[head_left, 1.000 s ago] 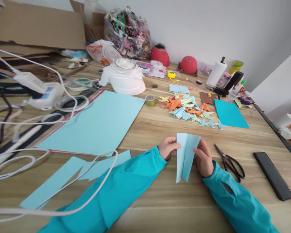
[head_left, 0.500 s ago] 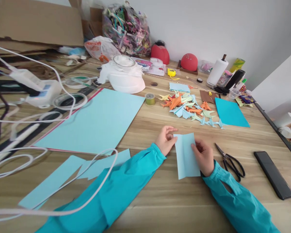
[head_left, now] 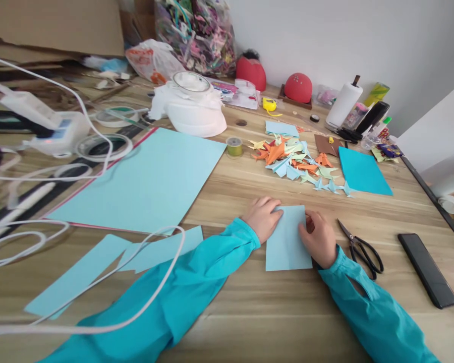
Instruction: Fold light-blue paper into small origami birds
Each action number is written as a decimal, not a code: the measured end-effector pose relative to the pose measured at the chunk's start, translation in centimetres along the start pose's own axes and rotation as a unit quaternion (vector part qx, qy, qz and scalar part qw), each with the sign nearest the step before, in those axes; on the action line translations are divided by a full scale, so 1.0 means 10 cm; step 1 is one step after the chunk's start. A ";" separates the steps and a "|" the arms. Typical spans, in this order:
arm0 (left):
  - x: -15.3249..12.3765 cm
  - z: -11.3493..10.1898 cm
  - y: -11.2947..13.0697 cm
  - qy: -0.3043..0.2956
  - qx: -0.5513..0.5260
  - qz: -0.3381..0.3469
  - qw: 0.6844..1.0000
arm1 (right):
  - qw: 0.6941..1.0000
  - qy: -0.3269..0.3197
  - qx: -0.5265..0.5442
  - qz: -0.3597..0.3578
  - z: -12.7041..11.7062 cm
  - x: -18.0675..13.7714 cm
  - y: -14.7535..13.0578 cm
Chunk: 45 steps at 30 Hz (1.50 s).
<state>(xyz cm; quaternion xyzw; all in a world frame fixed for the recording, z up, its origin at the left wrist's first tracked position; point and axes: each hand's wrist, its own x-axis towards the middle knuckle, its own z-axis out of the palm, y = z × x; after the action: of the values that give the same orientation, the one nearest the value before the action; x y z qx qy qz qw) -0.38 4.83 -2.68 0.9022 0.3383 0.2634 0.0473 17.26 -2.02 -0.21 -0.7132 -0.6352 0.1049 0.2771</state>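
A small light blue sheet of paper (head_left: 286,242) lies nearly flat on the table in front of me, a faint crease running down it. My left hand (head_left: 263,217) is at its upper left corner, fingers bent together and thumb at the paper's edge. On the right edge, my right hand (head_left: 320,237) pinches the sheet between thumb and fingers. Black-handled scissors (head_left: 363,251) rest just right of my right hand. Beyond the sheet is a pile of folded paper cranes (head_left: 287,159) in orange, blue, green and yellow.
A large light blue sheet (head_left: 147,181) and cut paper strips (head_left: 79,272) lie left, crossed by a white cable (head_left: 177,252). A black phone (head_left: 427,269) is at right. Farther back are a thread spool (head_left: 234,146), a bright blue paper stack (head_left: 365,171) and a yellow tape measure (head_left: 269,105).
The small sheet has gone from folded up along its crease to lying flatter. My left hand has moved slightly down onto its edge; my right hand still grips the right side.
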 end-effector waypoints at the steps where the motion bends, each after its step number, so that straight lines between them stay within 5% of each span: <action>1: 0.01 -0.02 0.01 -0.010 0.028 0.011 1.000 | 1.000 0.005 -0.005 -0.016 0.00 0.01 0.01; 13: 0.02 -0.05 0.01 -0.020 0.061 0.042 0.997 | 0.998 0.015 0.046 -0.033 -0.02 0.07 0.07; 21: 0.03 -0.12 0.05 0.041 0.032 0.040 0.998 | 0.984 0.014 0.168 0.053 0.00 0.06 0.09; 26: 0.00 -0.17 0.14 0.173 -0.081 -0.026 0.981 | 0.911 0.139 0.357 0.156 0.03 0.11 0.12; 31: -0.01 -0.05 0.21 0.139 -0.261 -0.172 0.940 | 0.797 0.127 0.550 0.214 0.04 0.04 -0.06; 34: 0.02 -0.03 0.20 0.142 -0.361 -0.262 0.883 | 0.780 0.089 0.573 0.234 0.03 -0.02 -0.16; 37: 0.07 -0.10 0.14 0.121 -0.480 -0.306 0.814 | 0.802 0.100 0.540 0.237 -0.01 0.01 -0.10; 40: 0.11 -0.20 0.08 0.082 -0.560 -0.315 0.762 | 0.869 0.159 0.442 0.155 -0.09 0.09 0.02; 43: 0.12 -0.24 0.05 0.036 -0.589 -0.303 0.748 | 0.952 0.137 0.262 0.073 -0.19 0.12 0.04; 45: 0.12 -0.23 0.04 0.014 -0.595 -0.291 0.749 | 0.980 0.079 0.184 -0.005 -0.24 0.09 -0.03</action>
<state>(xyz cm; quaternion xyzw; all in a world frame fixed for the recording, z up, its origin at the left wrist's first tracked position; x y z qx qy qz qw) -0.53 5.05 -0.07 0.5458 0.3600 0.3974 0.6439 18.43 -1.74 2.13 -0.6528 -0.5850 0.1613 0.4534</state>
